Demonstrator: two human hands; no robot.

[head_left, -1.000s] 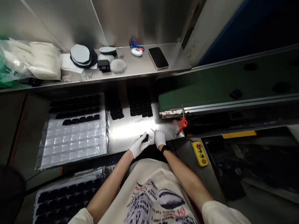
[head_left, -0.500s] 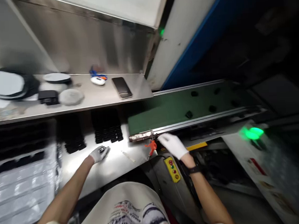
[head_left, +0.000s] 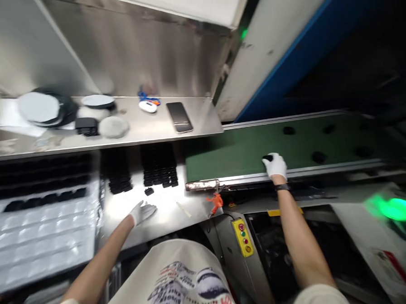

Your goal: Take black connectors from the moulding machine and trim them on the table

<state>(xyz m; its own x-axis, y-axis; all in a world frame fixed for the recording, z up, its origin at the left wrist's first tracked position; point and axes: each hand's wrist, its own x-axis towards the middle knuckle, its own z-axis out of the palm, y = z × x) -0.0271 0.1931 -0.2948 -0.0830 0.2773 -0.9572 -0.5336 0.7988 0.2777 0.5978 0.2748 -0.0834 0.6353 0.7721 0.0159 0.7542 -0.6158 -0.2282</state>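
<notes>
Green belt: right hand over it, pinching black part; left hand off its left end, spread.

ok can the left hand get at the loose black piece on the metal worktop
Probably yes: the loose black piece sits just beyond the open left hand, with nothing visible between them.

A small black part sits in the right hand over the green belt; a black block lies on the metal table.
</notes>
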